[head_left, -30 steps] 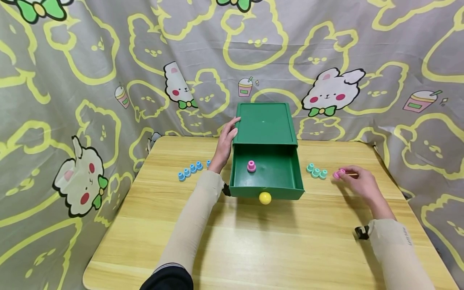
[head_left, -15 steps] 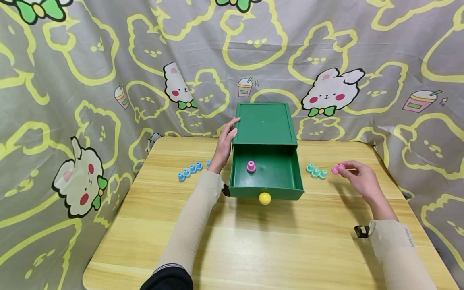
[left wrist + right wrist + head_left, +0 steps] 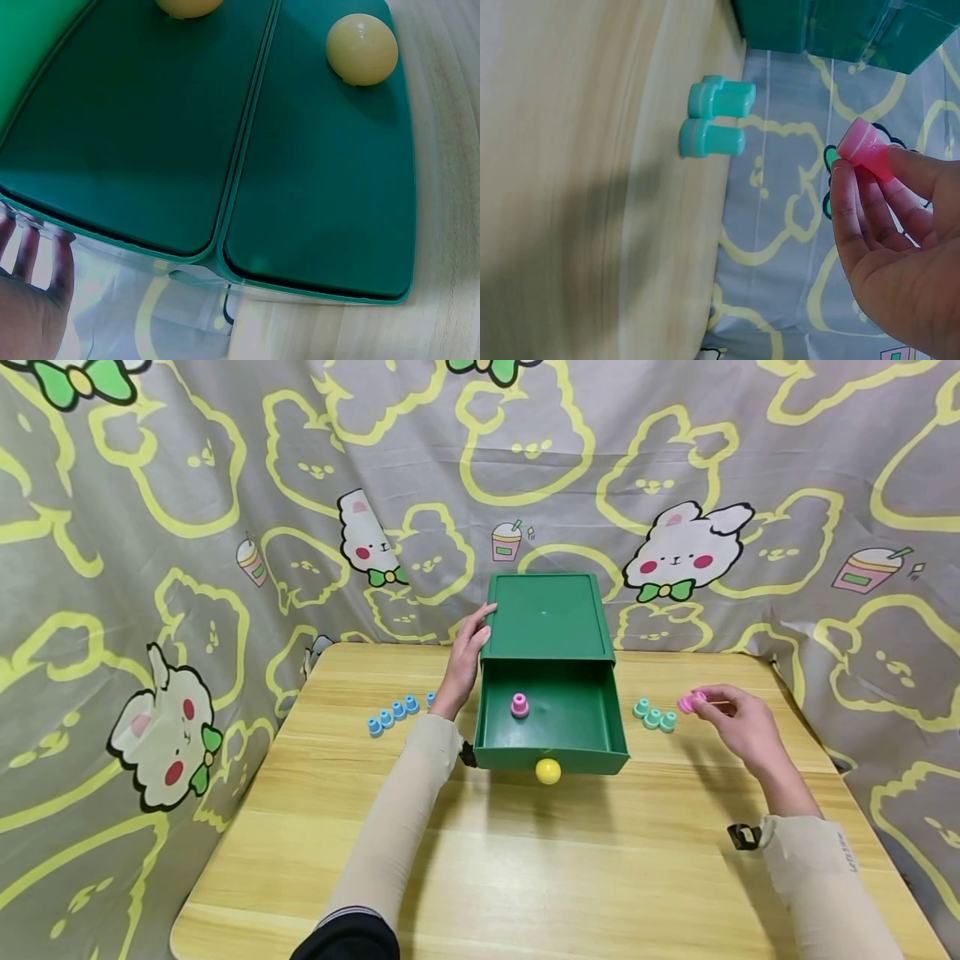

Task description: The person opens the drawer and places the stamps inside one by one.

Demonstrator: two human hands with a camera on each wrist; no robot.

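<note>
My right hand [image 3: 746, 727] pinches a small pink stamp-like piece [image 3: 864, 142] between thumb and fingers, held above the table to the right of the teal pieces [image 3: 652, 717]. The piece has a wide banded base and a narrower stem. My left hand [image 3: 467, 660] rests along the left side of a green drawer box [image 3: 547, 618], fingers extended against its wall; in the left wrist view its fingertips [image 3: 64, 259] touch the box edge. The top drawer [image 3: 577, 714] stands pulled out, and another pink piece [image 3: 520, 706] stands upright inside it, toward the left.
Several blue pieces [image 3: 399, 710] line up left of the box, one partly hidden by the left arm. A yellow knob [image 3: 548, 771] juts from the pulled-out drawer. Lower drawer fronts [image 3: 322, 165] are closed. A patterned curtain [image 3: 300, 527] hangs behind the wooden table [image 3: 525, 868].
My right hand has lifted the pink piece and shifted it slightly up and left, toward the teal pieces. The left hand and the drawer have stayed in place.
</note>
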